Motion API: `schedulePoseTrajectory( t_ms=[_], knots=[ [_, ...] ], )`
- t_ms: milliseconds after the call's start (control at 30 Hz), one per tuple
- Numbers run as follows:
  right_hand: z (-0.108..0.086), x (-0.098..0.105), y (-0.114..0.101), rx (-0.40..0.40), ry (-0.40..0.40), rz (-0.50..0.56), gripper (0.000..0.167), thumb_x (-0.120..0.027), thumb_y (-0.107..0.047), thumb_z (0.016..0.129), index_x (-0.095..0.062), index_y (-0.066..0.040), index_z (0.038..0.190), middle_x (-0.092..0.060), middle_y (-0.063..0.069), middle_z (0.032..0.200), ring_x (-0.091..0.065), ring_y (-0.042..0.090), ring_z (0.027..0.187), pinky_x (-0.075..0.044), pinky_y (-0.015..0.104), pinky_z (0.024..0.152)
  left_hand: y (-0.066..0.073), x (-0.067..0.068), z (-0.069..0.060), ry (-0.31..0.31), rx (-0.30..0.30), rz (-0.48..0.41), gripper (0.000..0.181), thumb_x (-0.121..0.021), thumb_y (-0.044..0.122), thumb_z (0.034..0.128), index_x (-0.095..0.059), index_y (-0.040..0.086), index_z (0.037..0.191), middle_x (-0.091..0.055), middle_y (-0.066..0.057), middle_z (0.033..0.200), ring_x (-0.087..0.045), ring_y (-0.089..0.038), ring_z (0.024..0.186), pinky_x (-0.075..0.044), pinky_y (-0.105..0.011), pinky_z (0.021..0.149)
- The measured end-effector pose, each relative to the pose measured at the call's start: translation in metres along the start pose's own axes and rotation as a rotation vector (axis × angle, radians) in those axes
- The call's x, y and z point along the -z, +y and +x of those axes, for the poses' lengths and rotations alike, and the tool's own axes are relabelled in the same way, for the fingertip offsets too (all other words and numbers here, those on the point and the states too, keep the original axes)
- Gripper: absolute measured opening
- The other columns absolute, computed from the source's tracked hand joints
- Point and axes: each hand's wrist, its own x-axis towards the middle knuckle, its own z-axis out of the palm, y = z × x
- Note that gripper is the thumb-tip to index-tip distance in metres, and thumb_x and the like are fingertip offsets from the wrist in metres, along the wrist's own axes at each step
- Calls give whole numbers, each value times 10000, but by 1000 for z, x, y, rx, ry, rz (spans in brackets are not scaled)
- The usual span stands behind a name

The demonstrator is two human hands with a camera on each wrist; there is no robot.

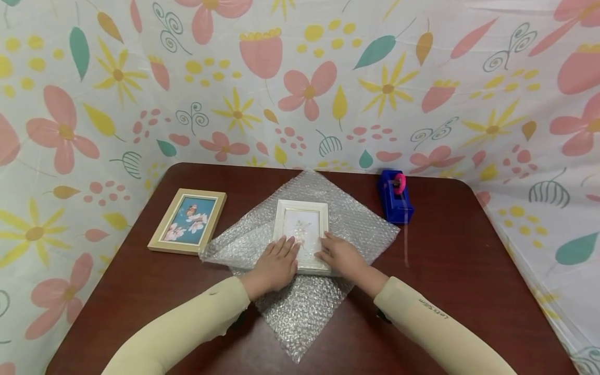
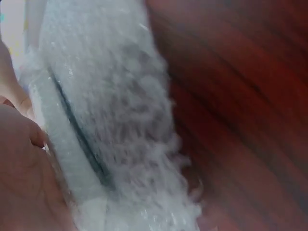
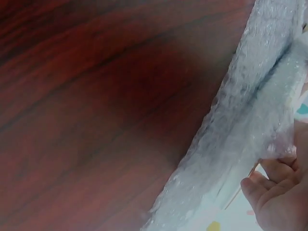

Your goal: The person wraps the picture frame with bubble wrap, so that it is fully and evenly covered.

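White picture frame [image 1: 302,221] laid centrally on bubble wrap [image 1: 300,317]; wrapping judged early, 3 corners unfolded.
Left hand [image 1: 276,263] laid flat, nothing gripped; right hand [image 1: 344,258] at right edge, grip can't be told.

The centre frame [image 1: 302,224] is white, the dispenser [image 1: 397,207] blue, the tabletop [image 1: 450,250] reddish-brown, the backdrop [image 1: 307,94] flower-patterned.

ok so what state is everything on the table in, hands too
White frame: lying picture-up on the bubble wrap
Bubble wrap: opened out corner-wise, creased at left
Tan frame: picture-up, lying off the wrap
Tape dispenser: upright, pink roll fitted, clear strip trailing
Left hand: resting at the white frame's lower left
Right hand: at its right edge, grip unclear
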Motion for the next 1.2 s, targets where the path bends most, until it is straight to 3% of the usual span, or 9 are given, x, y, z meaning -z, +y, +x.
schedulePoseTrajectory(
  t_ms=[133, 300, 433, 600, 833, 900, 967, 1200],
  knots=[
    [1, 0, 1, 11, 2, 1, 428, -685, -171, 976, -626, 80, 1318, -613, 319, 1381, -606, 453, 1300, -526, 542, 1059, 0, 0, 0, 13, 15, -23, 536, -319, 278, 1109, -310, 111, 1619, -248, -79, 1720, -193, -292, 1615, -210, -478, 1315],
    [2, -3, -2, -40, 45, 47, 412, -755, -142, 921, -619, 62, 1252, -640, 307, 1341, -540, 463, 1370, -505, 555, 1083, -3, -7, 1, 36, 7, -37, 544, -312, 346, 1119, -289, 165, 1632, -223, -80, 1727, -170, -302, 1620, -195, -494, 1317],
    [8, 1, 2, -63, 2, 101, 478, -763, -157, 919, -572, 69, 1294, -526, 324, 1477, -528, 463, 1376, -454, 558, 1141, -6, -9, 2, 27, -4, -42, 586, -337, 429, 1112, -269, 180, 1638, -209, -94, 1730, -160, -318, 1619, -189, -514, 1316],
    [24, 17, 16, -60, -49, 168, 542, -639, -225, 1010, -487, 91, 1424, -506, 315, 1501, -514, 478, 1382, -427, 588, 1158, -6, -9, 1, 16, 5, -42, 607, -351, 453, 1105, -253, 189, 1643, -194, -89, 1734, -147, -315, 1622, -175, -520, 1318],
    [51, 39, 40, -94, -45, 169, 515, -533, -242, 1061, -443, 63, 1466, -676, 328, 1218, -692, 446, 1050, -559, 572, 921, -4, -8, 2, 10, 14, -49, 602, -361, 455, 1103, -271, 195, 1638, -193, -79, 1736, -148, -303, 1624, -176, -511, 1320],
    [58, 44, 46, -93, -39, 165, 509, -529, -238, 1059, -449, 60, 1464, -678, 328, 1218, -692, 447, 1044, -553, 573, 925, -3, -7, 3, 5, 16, -48, 604, -351, 460, 1104, -259, 201, 1642, -182, -73, 1739, -141, -296, 1626, -172, -506, 1322],
    [63, 49, 51, -100, -27, 155, 515, -527, -245, 1058, -449, 48, 1474, -625, 327, 1343, -664, 461, 1136, -533, 587, 979, -2, -6, 3, 5, 16, -49, 604, -341, 463, 1106, -254, 203, 1643, -181, -70, 1739, -140, -292, 1627, -172, -501, 1323],
    [78, 61, 70, -150, -16, 142, 548, -490, -248, 1060, -389, -24, 1550, -487, 279, 1538, -530, 462, 1365, -427, 607, 1145, 1, -6, 2, 2, 12, -27, 598, -330, 462, 1107, -253, 209, 1643, -189, -60, 1738, -155, -280, 1625, -180, -485, 1324]
  ],
)
